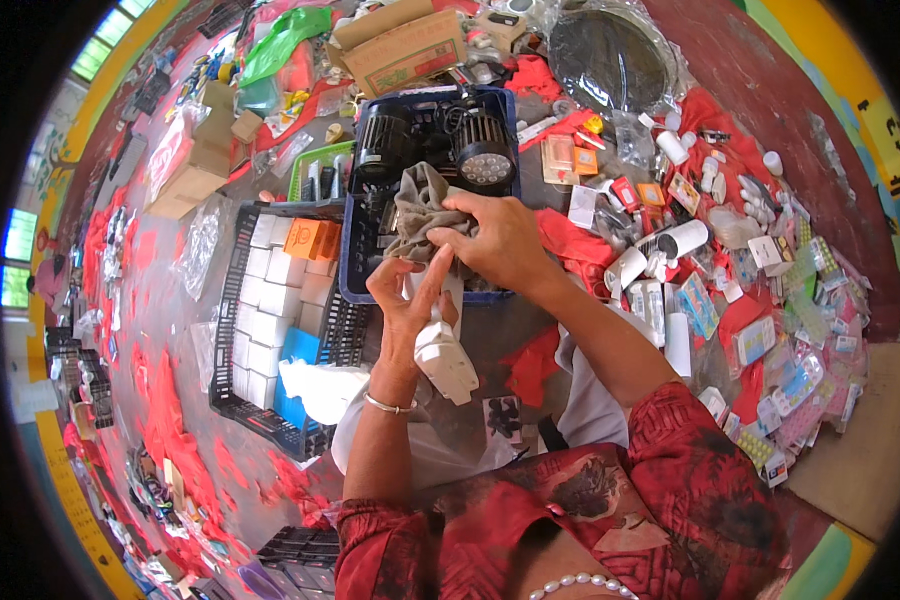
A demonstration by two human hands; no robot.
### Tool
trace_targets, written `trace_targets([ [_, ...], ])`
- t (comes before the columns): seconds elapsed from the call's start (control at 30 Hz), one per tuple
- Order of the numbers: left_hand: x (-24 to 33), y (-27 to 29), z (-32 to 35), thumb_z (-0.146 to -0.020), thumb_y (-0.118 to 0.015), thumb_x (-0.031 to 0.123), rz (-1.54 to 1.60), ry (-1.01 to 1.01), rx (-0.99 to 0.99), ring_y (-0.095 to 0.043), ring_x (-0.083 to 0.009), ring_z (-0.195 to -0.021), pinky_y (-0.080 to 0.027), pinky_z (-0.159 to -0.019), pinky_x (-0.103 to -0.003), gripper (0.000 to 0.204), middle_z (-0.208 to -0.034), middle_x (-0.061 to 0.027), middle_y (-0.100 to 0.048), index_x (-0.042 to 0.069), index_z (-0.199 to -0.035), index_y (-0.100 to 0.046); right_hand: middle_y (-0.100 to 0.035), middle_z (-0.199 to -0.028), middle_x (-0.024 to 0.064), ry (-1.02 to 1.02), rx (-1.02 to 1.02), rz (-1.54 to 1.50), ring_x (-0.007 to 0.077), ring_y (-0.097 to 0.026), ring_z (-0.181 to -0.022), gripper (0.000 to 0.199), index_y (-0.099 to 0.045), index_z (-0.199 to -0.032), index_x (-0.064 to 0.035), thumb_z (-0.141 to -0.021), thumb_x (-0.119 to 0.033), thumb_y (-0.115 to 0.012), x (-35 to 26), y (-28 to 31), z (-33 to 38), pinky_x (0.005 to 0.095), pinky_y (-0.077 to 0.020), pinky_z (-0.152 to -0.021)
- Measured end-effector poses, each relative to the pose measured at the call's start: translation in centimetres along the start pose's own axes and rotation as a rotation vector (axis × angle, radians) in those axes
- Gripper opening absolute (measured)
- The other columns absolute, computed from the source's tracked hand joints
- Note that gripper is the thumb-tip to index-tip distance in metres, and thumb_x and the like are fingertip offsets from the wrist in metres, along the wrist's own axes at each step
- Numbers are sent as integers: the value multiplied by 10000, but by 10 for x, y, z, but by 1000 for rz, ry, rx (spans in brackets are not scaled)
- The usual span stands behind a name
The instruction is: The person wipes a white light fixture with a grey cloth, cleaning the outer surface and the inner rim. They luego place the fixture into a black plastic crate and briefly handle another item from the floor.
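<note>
My left hand (pixel 407 305) is closed around a white plastic device (pixel 445 362), whose lower end sticks out toward my lap. Its exact kind is not clear, and the upper end is hidden by my fingers and the cloth. A crumpled grey-brown cloth (pixel 422 200) is gripped in my right hand (pixel 505 235), pressed against the top of the white device. Both hands are over the near edge of a blue crate (pixel 348 265). Inside that crate stand black ribbed spotlights (pixel 485 148), one with a round cluster of LEDs.
Left of my hands stands a black crate (pixel 232 385) of white boxes, with orange boxes (pixel 312 239) on top. Cardboard boxes (pixel 405 52) lie beyond. A heap of packets, bottles and red cloth (pixel 575 237) spreads on the right, below a round black tray (pixel 610 60).
</note>
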State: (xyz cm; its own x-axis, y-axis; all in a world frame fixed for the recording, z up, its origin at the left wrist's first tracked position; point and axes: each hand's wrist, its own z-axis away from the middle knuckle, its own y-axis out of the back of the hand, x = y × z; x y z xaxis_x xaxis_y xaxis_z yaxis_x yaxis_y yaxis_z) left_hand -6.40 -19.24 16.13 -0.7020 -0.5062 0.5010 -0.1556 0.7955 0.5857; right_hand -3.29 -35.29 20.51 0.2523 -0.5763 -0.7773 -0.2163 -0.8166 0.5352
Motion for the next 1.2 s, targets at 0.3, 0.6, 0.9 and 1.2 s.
trace_targets([
  [0.3, 3, 15, 1, -746, -588, 89, -97, -31, -81, -391, -305, -1020, -406, -900, -449, 699, -1127, -170, -262, 129, -1373, -280, -637, -714, 132, -128, 270, 325, 322, -623, -653, 237, -599, -796, -79, -742, -310, -583, 17, 25, -25, 431, -485, -579],
  [0.6, -10, 20, 1, -660, -644, 174, -144, -46, -88, -269, -433, -1240, -195, -1032, -556, 734, -1350, -242, -215, 139, -1336, -361, -644, -801, 134, -133, -656, -139, 310, -617, -780, 286, -674, -850, -103, -691, -334, -618, 19, -15, 10, 392, -475, -690],
  [0.9, -3, 43, -16, -701, -560, 47, 324, 414, 55, -252, -336, -1314, -235, -1047, -432, 785, -1439, -197, -205, 89, -1410, -228, -664, -828, 81, -370, 28, -4, 176, -617, -749, 282, -667, -903, -41, -715, -252, -667, 72, 60, -11, 315, -467, -697],
  [1.2, -26, 58, -23, -802, -500, 145, 1263, 740, 417, -413, -372, -1207, -453, -910, -410, 789, -1391, -268, -251, 173, -1439, -34, -643, -872, 42, -432, 225, -946, 86, -585, -747, 230, -634, -973, 19, -785, -111, -655, 38, 51, -14, 222, -467, -685],
])
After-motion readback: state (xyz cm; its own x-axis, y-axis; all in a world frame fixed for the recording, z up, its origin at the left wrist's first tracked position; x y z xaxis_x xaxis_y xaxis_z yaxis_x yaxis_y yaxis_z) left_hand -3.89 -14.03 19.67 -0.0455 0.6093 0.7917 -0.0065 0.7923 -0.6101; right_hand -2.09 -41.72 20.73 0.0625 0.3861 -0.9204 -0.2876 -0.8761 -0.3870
